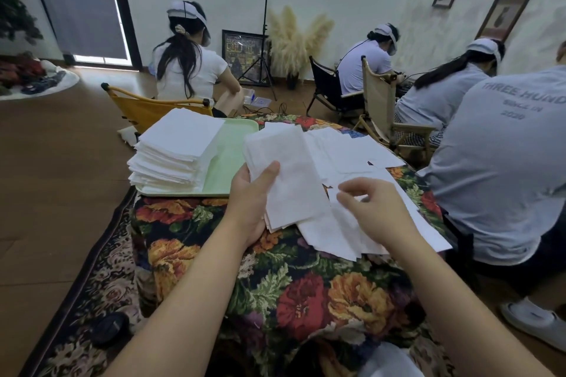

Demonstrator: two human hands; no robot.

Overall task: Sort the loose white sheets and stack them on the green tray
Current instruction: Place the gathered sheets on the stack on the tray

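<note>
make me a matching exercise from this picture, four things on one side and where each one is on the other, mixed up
Things:
1. tall stack
2. small bundle
3. loose sheets
4. green tray

Places:
A. spread on the floral cloth, right of the bundle
B. at the table's far left corner, under the tall stack
C. held in the left hand
D. on the tray's left part

Pairs: 1-D, 2-C, 3-A, 4-B
</note>
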